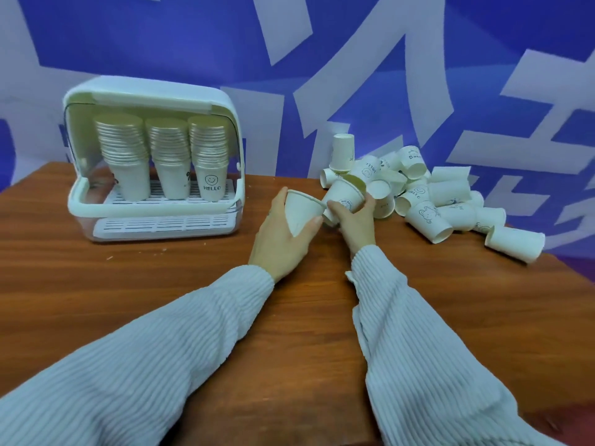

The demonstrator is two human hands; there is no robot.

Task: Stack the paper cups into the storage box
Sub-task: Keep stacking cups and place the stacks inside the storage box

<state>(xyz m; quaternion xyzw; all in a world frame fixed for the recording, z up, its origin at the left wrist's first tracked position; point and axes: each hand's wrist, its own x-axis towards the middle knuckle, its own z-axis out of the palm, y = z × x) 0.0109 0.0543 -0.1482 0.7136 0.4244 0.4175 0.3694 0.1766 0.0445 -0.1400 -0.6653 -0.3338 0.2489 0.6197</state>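
The white plastic storage box (154, 201) has a white slotted tray (161, 225). The white paper cups (418, 194) carry dark prints: a smiley above "HELLO" on one stacked cup (211, 185). The reddish-brown wood-grain table (161, 300) meets a blue backdrop with white shapes (193, 43). The ribbed sleeves (418, 349) are pale lilac-grey.

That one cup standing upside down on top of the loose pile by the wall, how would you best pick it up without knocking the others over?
Take the upturned cup from above, fingers round its side wall near the closed base, which faces up. It stands highest on the pile, so the top and sides look free, while its rim rests on other cups. Lifting it straight up would probably disturb them least.
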